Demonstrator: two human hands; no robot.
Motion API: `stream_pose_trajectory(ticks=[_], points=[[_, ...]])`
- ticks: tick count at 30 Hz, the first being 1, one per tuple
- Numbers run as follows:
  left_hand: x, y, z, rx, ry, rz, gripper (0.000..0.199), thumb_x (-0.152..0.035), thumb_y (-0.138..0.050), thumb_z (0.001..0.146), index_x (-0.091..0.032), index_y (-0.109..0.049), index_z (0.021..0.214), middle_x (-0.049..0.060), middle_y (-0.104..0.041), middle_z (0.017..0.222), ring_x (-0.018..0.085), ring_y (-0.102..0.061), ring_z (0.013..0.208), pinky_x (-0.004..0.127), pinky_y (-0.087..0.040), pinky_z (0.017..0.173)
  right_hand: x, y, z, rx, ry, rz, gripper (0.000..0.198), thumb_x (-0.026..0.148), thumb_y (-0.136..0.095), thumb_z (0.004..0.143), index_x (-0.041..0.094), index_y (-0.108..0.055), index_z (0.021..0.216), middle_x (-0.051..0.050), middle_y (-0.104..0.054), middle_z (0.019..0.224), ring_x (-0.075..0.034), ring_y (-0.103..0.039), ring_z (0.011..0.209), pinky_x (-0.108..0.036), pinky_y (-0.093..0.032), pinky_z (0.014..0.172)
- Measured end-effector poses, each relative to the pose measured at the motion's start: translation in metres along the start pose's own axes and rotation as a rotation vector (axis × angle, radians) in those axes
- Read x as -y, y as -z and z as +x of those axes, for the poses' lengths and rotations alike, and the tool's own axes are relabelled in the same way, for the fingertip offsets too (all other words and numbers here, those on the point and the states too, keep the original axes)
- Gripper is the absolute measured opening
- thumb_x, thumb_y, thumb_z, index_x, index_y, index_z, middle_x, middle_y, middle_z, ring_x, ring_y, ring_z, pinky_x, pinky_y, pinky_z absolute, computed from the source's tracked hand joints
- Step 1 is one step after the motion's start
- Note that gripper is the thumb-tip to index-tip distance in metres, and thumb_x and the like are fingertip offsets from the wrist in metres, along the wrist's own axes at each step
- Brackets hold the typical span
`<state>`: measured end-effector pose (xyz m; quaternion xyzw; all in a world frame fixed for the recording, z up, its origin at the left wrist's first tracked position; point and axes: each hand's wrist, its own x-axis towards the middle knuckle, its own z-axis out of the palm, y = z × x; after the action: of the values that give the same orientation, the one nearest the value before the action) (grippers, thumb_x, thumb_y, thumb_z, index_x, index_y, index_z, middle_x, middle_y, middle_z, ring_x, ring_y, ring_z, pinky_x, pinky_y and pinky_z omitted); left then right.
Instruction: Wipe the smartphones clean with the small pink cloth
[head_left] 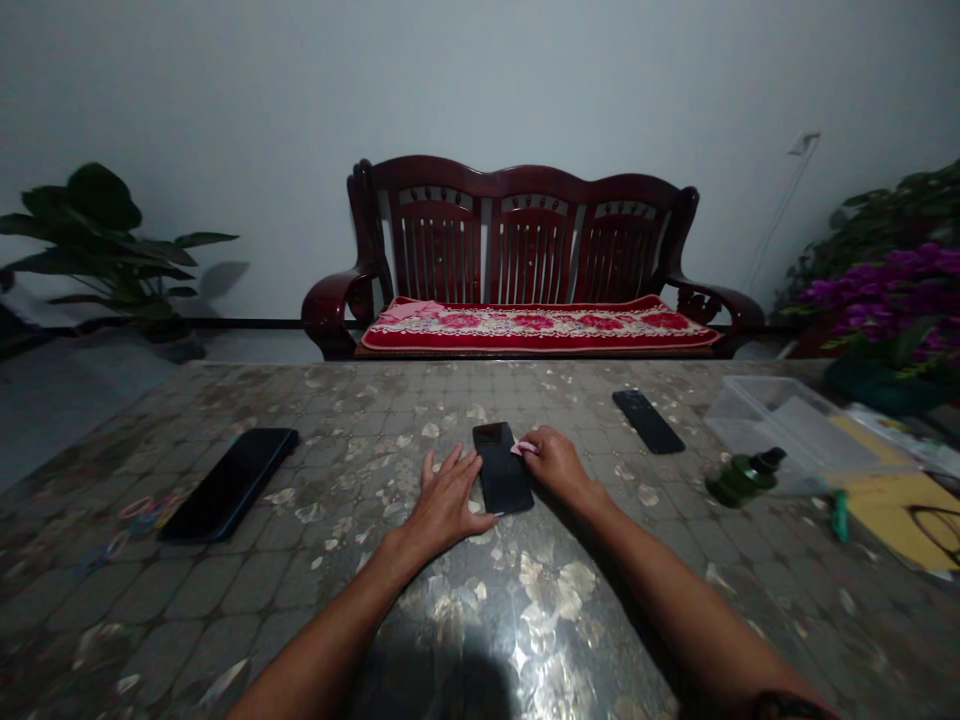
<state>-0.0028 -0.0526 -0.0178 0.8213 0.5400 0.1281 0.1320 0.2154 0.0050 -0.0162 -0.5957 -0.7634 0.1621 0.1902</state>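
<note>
A black smartphone [505, 478] lies flat on the patterned table covering, screen up, between my two hands. My left hand [450, 490] rests along its left side, fingers apart, with the thumb by the lower edge and the fingertips at the left edge. Pinched in my right hand [553, 460] is a small pink cloth [520, 448], which touches the phone's right edge near the top. Most of the cloth is hidden by my fingers.
A larger dark phone [231, 486] and coloured bands [139, 508] lie at left. To the right are another black phone [648, 421], a green bottle [742, 480], a clear plastic box [787, 400], a yellow envelope [900, 515] and glasses [934, 530]. Beyond the table stands a wooden bench [525, 185].
</note>
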Motion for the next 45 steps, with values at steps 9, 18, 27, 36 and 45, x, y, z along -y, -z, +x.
stream_pose_trajectory(ticks=[9,18,27,36,45], points=[[-0.003,0.001,0.0,0.028,0.019,0.003,0.08,-0.04,-0.08,0.071,-0.017,-0.052,0.142,0.018,-0.051,0.15,0.044,-0.033,0.146,0.069,-0.004,0.12,0.013,0.001,0.034,0.07,-0.172,-0.055,0.025,0.025,-0.055,0.094,0.017,-0.077,0.1,-0.011,-0.078,0.097,-0.019,-0.069,0.086,-0.025,-0.035,0.065],[-0.001,0.0,0.0,0.023,0.012,-0.022,0.083,-0.04,-0.081,0.068,-0.016,-0.052,0.142,0.02,-0.051,0.15,0.044,-0.034,0.146,0.07,-0.003,0.119,0.005,0.02,0.01,0.317,-0.204,-0.11,0.02,0.028,-0.065,0.086,0.016,-0.08,0.091,-0.009,-0.077,0.083,-0.019,-0.069,0.075,-0.024,-0.037,0.061],[0.0,-0.003,-0.001,0.007,0.017,-0.026,0.084,-0.041,-0.08,0.069,-0.015,-0.052,0.143,0.019,-0.05,0.15,0.043,-0.035,0.146,0.068,-0.003,0.121,0.017,0.014,0.07,0.18,-0.128,-0.218,0.029,0.024,-0.054,0.094,0.017,-0.076,0.111,-0.013,-0.076,0.109,-0.023,-0.069,0.102,-0.024,-0.043,0.076],[-0.001,-0.003,0.0,0.014,0.02,-0.035,0.083,-0.041,-0.079,0.069,-0.014,-0.052,0.143,0.02,-0.05,0.15,0.042,-0.035,0.146,0.069,-0.002,0.121,0.053,-0.002,0.092,0.261,0.106,-0.27,0.027,0.019,-0.057,0.092,0.023,-0.078,0.109,-0.01,-0.074,0.116,-0.024,-0.068,0.108,-0.027,-0.047,0.084],[-0.001,-0.003,-0.002,0.01,0.018,-0.034,0.076,-0.041,-0.077,0.073,-0.016,-0.055,0.141,0.018,-0.051,0.15,0.042,-0.035,0.146,0.069,-0.003,0.12,0.052,-0.002,0.098,0.303,0.176,-0.29,0.024,0.025,-0.061,0.092,0.027,-0.078,0.108,-0.008,-0.073,0.116,-0.023,-0.068,0.106,-0.025,-0.047,0.083]])
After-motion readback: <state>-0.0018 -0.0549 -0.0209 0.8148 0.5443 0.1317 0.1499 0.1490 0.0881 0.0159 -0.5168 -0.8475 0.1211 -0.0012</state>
